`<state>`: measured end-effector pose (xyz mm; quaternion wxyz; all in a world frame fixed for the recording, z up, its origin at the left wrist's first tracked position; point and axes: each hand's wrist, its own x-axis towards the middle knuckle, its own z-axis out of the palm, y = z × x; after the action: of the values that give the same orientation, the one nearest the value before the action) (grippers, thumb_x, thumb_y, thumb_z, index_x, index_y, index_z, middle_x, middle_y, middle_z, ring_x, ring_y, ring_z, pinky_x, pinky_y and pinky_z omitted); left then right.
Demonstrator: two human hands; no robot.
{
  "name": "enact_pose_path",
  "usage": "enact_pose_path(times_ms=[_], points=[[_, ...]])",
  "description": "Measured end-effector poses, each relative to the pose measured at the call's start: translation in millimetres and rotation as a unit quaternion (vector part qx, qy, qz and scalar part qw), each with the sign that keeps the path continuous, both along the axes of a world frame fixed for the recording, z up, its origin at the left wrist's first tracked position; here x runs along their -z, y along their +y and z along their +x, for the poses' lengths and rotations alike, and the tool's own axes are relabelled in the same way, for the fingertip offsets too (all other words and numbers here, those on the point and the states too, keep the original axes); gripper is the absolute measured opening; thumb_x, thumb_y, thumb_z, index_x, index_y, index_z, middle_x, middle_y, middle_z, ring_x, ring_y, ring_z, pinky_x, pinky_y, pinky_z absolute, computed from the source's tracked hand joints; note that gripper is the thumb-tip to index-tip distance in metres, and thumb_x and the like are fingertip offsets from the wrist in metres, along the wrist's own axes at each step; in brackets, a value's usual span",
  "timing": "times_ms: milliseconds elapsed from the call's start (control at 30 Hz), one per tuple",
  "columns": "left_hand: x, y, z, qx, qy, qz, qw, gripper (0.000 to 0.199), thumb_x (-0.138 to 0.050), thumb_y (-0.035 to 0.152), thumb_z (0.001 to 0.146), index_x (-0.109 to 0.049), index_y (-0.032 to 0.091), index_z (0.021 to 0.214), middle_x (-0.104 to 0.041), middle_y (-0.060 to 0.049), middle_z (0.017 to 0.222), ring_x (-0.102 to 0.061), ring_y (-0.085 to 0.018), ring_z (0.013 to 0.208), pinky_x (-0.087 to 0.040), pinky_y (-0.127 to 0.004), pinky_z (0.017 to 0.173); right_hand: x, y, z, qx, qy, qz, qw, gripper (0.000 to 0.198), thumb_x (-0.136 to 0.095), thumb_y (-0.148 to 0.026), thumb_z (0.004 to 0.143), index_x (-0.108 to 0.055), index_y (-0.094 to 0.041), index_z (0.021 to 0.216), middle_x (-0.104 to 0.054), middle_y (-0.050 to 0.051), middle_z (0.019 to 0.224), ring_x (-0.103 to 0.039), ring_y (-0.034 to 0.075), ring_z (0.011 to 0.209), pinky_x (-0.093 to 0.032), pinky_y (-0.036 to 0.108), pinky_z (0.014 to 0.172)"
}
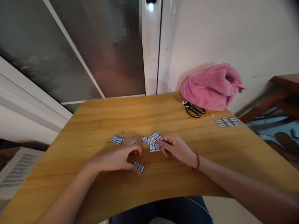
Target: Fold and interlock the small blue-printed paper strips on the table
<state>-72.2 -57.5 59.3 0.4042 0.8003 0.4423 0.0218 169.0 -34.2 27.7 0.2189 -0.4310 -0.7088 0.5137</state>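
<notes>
Several small label sheets, white with blue-bordered boxes, are on the wooden table. My right hand (176, 149), with a red band at the wrist, pinches a fanned bunch of label sheets (155, 143) between thumb and fingers. Just left of that bunch, another label sheet (145, 139) shows partly. My left hand (126, 155) is curved with thumb and fingers apart. Its thumb tip reaches the edge of a label sheet (139, 167) lying flat; whether it presses on it I cannot tell. Beyond the left fingers lies one more small group of labels (117, 139).
Black-handled scissors (192, 109) lie at the back of the table (112, 115), beside a pink plush bundle (212, 87) against the wall. Several label sheets (227, 122) sit in a row near the right edge. A printed carton (20, 171) stands left of the table.
</notes>
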Motion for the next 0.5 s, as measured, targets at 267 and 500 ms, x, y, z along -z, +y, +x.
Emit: enact_pose_path(times_ms=[267,500], points=[[2.2,1.7,3.0,0.037,-0.002,-0.012,0.999,0.009,-0.057,0.028,0.075,-0.056,0.020,0.074,-0.051,0.001,0.086,-0.047,-0.015,0.087,-0.035,-0.026,0.076,-2.8,-2.6,-1.5,-0.011,-0.008,0.002,1.000,0.049,-0.043,-0.053,0.084,-0.048,-0.015,0.052,-0.050,-0.002,0.045,-0.038,0.005,0.043,-0.027,0.018,0.044],[-0.5,-5.6,3.7,0.008,0.015,0.007,1.000,0.021,-0.061,0.024,0.070,-0.054,0.023,0.089,-0.049,0.001,0.091,-0.046,-0.014,0.078,-0.035,-0.024,0.068,-2.4,-3.3,-1.5,-0.012,-0.025,0.019,0.999,0.051,-0.041,-0.053,0.085,-0.047,-0.016,0.050,-0.047,-0.003,0.044,-0.037,0.005,0.043,-0.028,0.019,0.045]])
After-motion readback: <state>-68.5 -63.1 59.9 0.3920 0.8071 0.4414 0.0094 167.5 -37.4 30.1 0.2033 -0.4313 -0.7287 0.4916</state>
